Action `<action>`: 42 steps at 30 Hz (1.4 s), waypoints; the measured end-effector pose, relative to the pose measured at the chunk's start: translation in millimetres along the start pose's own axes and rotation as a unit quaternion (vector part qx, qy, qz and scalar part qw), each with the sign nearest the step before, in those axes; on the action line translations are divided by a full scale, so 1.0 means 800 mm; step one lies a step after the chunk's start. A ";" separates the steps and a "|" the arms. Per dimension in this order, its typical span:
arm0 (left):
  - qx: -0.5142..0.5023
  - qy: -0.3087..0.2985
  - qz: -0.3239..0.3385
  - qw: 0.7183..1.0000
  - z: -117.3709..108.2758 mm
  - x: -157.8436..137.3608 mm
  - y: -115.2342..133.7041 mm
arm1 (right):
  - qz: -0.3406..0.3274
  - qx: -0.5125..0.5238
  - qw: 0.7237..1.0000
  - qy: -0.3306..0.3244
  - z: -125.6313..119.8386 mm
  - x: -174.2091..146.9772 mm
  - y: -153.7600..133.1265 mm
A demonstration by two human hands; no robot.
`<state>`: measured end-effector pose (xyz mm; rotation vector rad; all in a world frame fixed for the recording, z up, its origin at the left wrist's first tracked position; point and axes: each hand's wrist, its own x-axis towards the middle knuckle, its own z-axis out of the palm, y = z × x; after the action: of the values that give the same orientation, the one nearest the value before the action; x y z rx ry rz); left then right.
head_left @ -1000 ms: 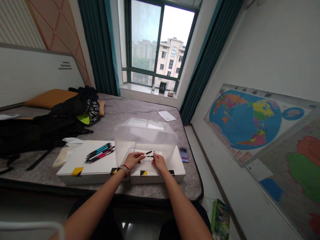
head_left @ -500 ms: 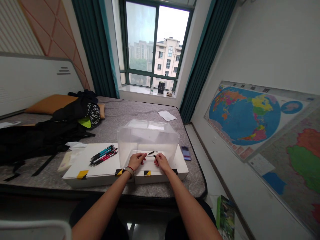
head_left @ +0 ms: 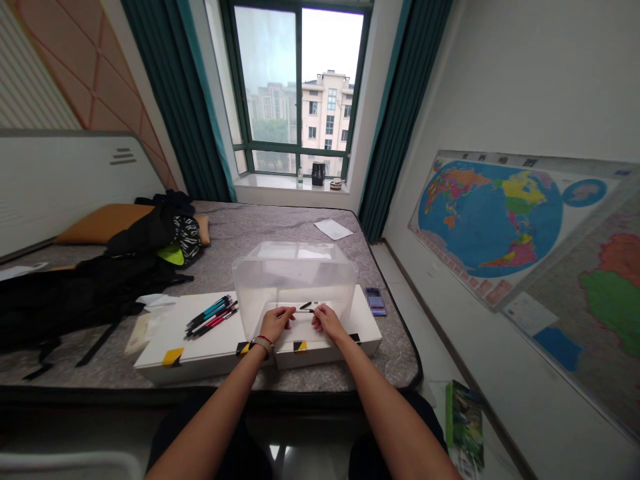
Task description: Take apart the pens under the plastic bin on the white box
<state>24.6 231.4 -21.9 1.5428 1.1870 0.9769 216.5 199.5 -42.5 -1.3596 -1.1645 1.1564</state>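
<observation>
Between my hands runs a thin pen part [head_left: 304, 311], pale toward the left and dark toward the right; it may be a refill, but it is too small to tell. My left hand [head_left: 277, 325] pinches its left end, and a red string and a watch-like band circle that wrist. At the other end, my right hand [head_left: 327, 322] has its fingers closed on the dark part. A short black piece [head_left: 305, 305] lies just beyond. Both hands work at the mouth of a clear plastic bin [head_left: 295, 280] turned on its side, over a white box [head_left: 315, 355].
Several pens [head_left: 213, 317] lie on another white box [head_left: 165, 320] to the left. A phone [head_left: 376, 302] rests on the mattress [head_left: 260, 223] at the right. Black clothes or bags [head_left: 95, 293] cover the left side. Farther back is a white sheet [head_left: 333, 229].
The camera view has shifted slightly. Both hands stay in nearly the same place over the box, still closed on the thin pen part.
</observation>
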 end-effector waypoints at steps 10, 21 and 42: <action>0.013 0.006 -0.001 1.000 0.000 0.001 -0.002 | -0.009 0.014 1.000 -0.001 0.000 0.003 0.004; -0.086 0.015 -0.038 0.995 -0.002 0.007 -0.007 | 0.024 0.044 0.997 0.063 0.006 0.007 0.004; 0.040 -0.078 0.001 0.996 0.009 0.010 -0.020 | -0.041 0.083 0.994 0.051 0.002 -0.007 -0.009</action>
<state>29.3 239.5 -38.5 1.6527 1.1263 0.8027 214.0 194.9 -35.3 -1.2187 -1.0193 1.0875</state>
